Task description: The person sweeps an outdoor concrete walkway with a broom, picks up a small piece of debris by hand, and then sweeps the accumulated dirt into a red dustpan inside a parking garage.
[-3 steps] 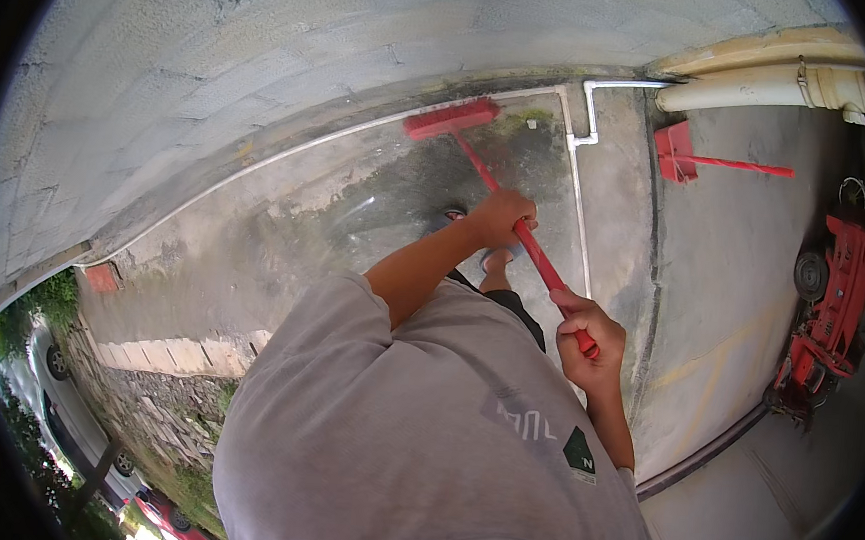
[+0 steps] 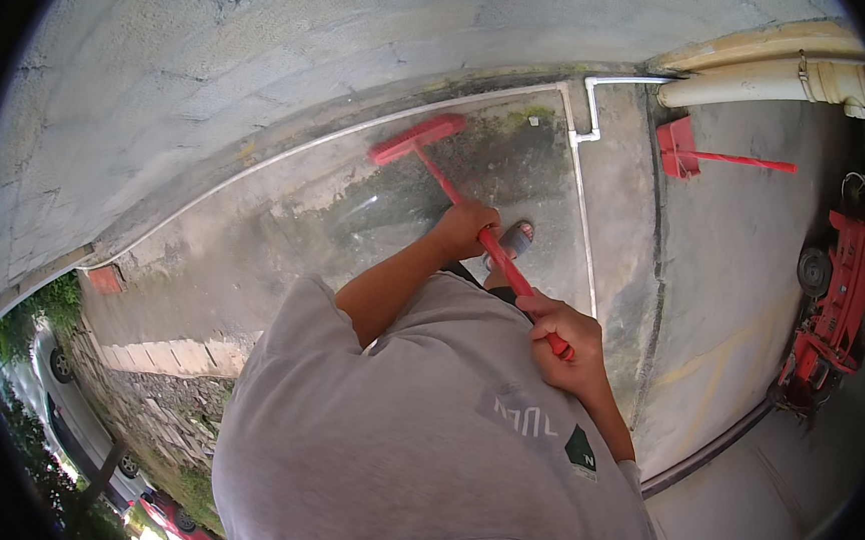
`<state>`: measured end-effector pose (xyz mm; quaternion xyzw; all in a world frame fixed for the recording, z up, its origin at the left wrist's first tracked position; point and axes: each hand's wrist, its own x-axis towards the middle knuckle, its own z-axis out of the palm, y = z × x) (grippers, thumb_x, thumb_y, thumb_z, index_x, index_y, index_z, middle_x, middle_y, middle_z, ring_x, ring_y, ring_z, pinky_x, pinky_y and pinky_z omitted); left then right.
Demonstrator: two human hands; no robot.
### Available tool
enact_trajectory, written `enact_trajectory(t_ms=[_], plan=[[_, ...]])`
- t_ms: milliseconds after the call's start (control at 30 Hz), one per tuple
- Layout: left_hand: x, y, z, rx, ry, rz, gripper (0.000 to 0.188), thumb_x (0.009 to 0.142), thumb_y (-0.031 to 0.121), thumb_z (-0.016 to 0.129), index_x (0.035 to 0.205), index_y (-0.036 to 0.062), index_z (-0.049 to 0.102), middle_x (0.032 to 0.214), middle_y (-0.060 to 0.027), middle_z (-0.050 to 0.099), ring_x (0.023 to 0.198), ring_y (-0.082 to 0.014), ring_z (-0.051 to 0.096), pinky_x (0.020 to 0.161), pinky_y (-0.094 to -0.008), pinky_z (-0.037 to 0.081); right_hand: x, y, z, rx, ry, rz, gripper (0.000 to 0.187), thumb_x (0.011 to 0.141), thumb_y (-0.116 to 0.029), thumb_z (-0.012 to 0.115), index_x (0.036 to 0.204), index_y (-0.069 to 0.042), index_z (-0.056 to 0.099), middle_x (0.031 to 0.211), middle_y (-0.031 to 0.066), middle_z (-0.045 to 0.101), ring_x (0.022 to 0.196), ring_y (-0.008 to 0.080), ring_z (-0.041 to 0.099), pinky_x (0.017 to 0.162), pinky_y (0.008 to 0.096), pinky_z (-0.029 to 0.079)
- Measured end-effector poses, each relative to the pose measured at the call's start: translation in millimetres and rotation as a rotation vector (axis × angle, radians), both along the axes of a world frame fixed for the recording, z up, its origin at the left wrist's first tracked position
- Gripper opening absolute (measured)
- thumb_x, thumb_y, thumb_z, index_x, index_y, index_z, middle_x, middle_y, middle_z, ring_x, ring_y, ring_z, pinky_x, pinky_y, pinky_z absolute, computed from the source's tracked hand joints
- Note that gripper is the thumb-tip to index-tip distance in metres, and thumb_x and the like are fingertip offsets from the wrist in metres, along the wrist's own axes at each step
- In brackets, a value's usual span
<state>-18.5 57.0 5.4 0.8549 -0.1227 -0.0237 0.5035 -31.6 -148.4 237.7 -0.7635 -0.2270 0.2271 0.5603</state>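
Observation:
Both my hands grip a red broom [image 2: 443, 183] by its handle. My left hand [image 2: 467, 229] is wrapped round the middle of the handle. Nearer my body, my right hand [image 2: 570, 346] closes round its upper end, and the red tip sticks out past the fingers. The handle slants away to the left, and the wide red bristle head [image 2: 417, 139] rests on the stained concrete, a little short of the white pipe along the wall. My sandalled foot [image 2: 519, 239] shows beside the handle.
A red long-handled dustpan [image 2: 678, 147] stands at the right. A thin white pipe [image 2: 582, 195] crosses the floor, and a thick pipe [image 2: 746, 91] runs by the wall [image 2: 267, 48]. A red machine with wheels [image 2: 831, 308] is at the far right; parked cars [image 2: 76, 416] are far left.
The broom head has moved left and slightly toward me along the wall. Both my hands have shifted left with the handle, still gripping it.

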Motion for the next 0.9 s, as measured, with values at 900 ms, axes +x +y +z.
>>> enact_trajectory(t_ms=[900], plan=[[-74,61,37,0.115,-0.060,0.343,0.011,0.070,0.009,0.066,0.075,0.0076,0.057,0.070,-0.0080,0.060,0.067,-0.0308,0.058,0.060,-0.0397,0.044,45,44,-3,0.058,0.096,0.391,0.016,0.062,0.009,0.052,0.073,-0.003,0.052,0.101,0.0159,0.066,0.089,0.0279,0.065,0.075,0.0309,0.050]])
